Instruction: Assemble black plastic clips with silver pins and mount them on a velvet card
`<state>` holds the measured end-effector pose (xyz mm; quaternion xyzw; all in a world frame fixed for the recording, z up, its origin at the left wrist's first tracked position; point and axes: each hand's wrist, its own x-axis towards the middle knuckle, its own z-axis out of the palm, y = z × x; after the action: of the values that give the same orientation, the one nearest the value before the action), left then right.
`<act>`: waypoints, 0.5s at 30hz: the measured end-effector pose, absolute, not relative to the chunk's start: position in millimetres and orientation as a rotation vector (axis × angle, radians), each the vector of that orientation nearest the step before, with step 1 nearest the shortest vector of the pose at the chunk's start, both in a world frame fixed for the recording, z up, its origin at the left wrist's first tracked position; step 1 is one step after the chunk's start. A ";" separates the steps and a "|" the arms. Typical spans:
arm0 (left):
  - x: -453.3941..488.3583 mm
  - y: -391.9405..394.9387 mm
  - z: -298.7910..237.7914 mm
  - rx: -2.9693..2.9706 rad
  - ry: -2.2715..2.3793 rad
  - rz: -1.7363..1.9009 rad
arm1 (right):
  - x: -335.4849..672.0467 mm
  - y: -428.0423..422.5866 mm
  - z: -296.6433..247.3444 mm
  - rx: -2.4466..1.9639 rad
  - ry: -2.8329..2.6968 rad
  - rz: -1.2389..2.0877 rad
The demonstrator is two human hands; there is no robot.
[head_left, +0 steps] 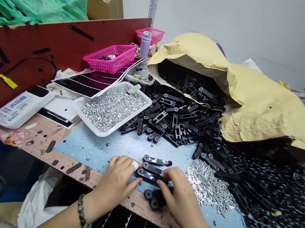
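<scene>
My left hand (118, 180) and my right hand (179, 197) meet at the near edge of the light blue mat (90, 146). Both pinch a flat black plastic bracket (149, 175) between their fingertips. A white band wraps one left finger, and a green bead bracelet sits on the left wrist. Two more brackets (157, 161) lie just beyond the held one, and others (155, 199) lie under my right hand. A small heap of silver screws (210, 187) lies right of my right hand.
A white tray of silver nuts (112, 107) stands behind the hands. A big pile of black brackets (248, 170) spills from a yellow paper sack (261, 98). Pink baskets (111, 57), a white device (21, 104) and a red board (34, 50) stand at the left.
</scene>
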<state>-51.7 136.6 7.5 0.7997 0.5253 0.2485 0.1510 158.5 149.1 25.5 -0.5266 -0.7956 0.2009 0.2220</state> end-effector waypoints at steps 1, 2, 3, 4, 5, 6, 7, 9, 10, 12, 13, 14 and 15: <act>-50.3 136.3 6.5 2.296 1.501 0.704 | 156.7 144.6 24.2 -1.438 -2.250 0.549; -49.3 136.0 6.3 2.291 1.489 0.699 | 154.8 141.8 23.3 -1.431 -2.287 0.534; -49.1 135.4 7.0 2.277 1.468 0.698 | 153.2 140.5 23.0 -1.430 -2.305 0.518; -49.6 134.5 8.6 2.250 1.445 0.704 | 152.1 140.3 23.5 -1.429 -2.310 0.514; -51.0 132.9 11.1 2.206 1.422 0.719 | 151.7 140.7 24.8 -1.422 -2.303 0.531; -52.9 130.7 14.3 2.145 1.401 0.742 | 151.7 141.2 27.0 -1.405 -2.290 0.569; -55.1 127.9 18.0 2.068 1.380 0.762 | 152.1 141.3 30.0 -1.386 -2.271 0.631; -58.5 120.8 26.5 1.869 1.328 0.782 | 152.6 139.7 37.2 -1.343 -2.217 0.804; -59.2 116.9 30.8 1.764 1.282 0.781 | 152.4 138.0 41.1 -1.321 -2.186 0.888; -57.6 109.8 38.9 1.590 1.184 0.781 | 150.6 133.3 48.3 -1.255 -2.132 0.990; -55.5 106.8 42.3 1.534 1.150 0.794 | 149.0 130.7 51.4 -1.210 -2.105 1.005; -52.9 104.4 45.3 1.500 1.134 0.820 | 147.2 128.0 54.3 -1.168 -2.073 1.004; -50.0 102.4 47.7 1.485 1.137 0.852 | 145.3 125.5 56.9 -1.136 -2.033 1.003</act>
<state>-50.0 102.4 47.7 0.6185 0.4735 0.3550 0.5170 145.3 125.5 56.9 -0.4277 -0.7651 0.3777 0.2984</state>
